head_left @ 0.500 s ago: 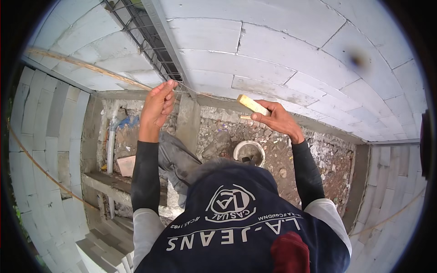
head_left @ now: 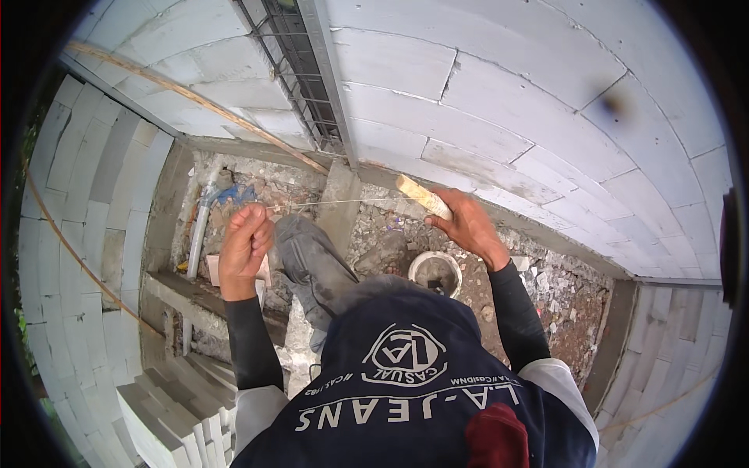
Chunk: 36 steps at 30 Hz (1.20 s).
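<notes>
A thin pale string [head_left: 343, 202] runs nearly level between my two hands, drawn fairly straight. My left hand [head_left: 246, 243] is closed, with thumb and forefinger pinching the string's left end. In my right hand [head_left: 470, 226] is a short yellowish wooden block [head_left: 422, 195], gripped between thumb and fingers and tilted with its free end up to the left. The string meets the block near that free end; whether it is wound round it is too small to tell. Both hands are in the air over the rubble ground.
Rubble [head_left: 374, 242] and a round mortar-stained bucket [head_left: 435, 271] lie below. A light block wall [head_left: 468, 101] rises ahead, split by a steel rebar cage [head_left: 292, 70]. A wooden pole [head_left: 203, 102] leans there. At left are a pipe [head_left: 199, 238] and stacked blocks [head_left: 156, 421].
My left hand has come down and toward me, away from the rebar cage, still pinching the string. The string is straighter. My right hand has lowered slightly with the wooden block; the view has shifted.
</notes>
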Tool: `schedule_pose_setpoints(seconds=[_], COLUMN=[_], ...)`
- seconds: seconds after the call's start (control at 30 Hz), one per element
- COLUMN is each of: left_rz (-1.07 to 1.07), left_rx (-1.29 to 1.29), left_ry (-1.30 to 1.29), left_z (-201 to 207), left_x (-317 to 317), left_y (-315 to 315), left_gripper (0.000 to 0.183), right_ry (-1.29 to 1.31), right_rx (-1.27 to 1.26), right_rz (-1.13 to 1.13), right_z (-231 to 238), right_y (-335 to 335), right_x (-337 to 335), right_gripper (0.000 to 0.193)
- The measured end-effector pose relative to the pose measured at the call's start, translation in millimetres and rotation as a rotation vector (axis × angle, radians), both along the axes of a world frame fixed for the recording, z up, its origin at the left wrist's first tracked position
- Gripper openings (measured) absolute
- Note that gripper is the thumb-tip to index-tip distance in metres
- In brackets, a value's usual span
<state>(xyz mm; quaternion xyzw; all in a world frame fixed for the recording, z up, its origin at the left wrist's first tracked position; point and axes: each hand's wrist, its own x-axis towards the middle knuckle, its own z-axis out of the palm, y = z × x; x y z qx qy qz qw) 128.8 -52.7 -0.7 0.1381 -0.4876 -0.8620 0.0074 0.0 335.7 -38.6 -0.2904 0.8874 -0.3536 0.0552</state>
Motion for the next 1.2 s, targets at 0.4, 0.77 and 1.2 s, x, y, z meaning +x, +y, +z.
schedule_pose_setpoints(seconds=[0.4, 0.77, 1.2], left_rz=[0.177, -0.003, -0.167], left_rx=[-1.286, -0.117, -0.178], left_ry=[-0.345, -0.458, -0.325], left_z=[-129, -150, -122], left_x=[142, 31, -6], left_y=[57, 104, 89], left_gripper=[0.072, 0.038, 0.027], right_ry=[-0.126, -0.362, -0.733], right_rx=[0.341, 0.311, -0.224], right_rz=[0.164, 0.289, 0.201], right_z=[-62, -45, -74], right_y=[-86, -94, -55], right_x=[65, 67, 13], right_gripper=[0.049, 0.044, 0.047])
